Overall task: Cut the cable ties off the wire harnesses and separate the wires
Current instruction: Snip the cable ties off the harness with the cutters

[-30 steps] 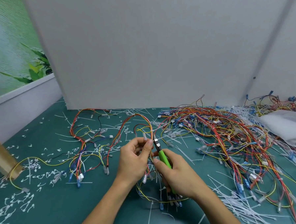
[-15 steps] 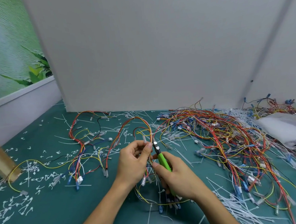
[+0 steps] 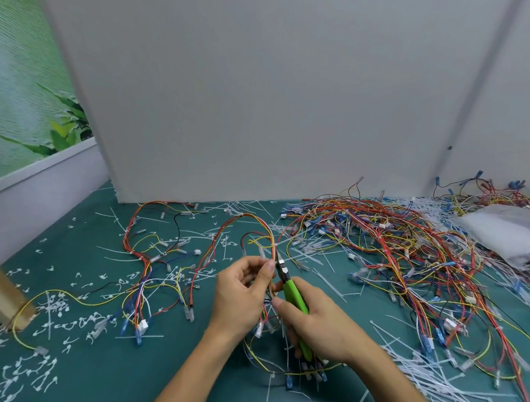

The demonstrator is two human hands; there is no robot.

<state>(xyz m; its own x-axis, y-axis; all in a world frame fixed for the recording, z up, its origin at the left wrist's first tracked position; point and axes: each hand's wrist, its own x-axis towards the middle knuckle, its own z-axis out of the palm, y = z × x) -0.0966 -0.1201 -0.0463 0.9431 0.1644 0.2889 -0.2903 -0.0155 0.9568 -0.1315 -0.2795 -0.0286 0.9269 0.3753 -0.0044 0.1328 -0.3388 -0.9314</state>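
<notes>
Little has shifted in a second — the left hand pinches the wire harness looping above it, the right hand grips the green-handled cutters, nose beside that pinch — the cut probably not yet made.

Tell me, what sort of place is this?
Likely a small workshop bench for reworking wiring: a heap of wire harnesses, cut cable ties littering the green mat, and green-handled cutters in the right hand, all screened by plain grey panels.
</notes>
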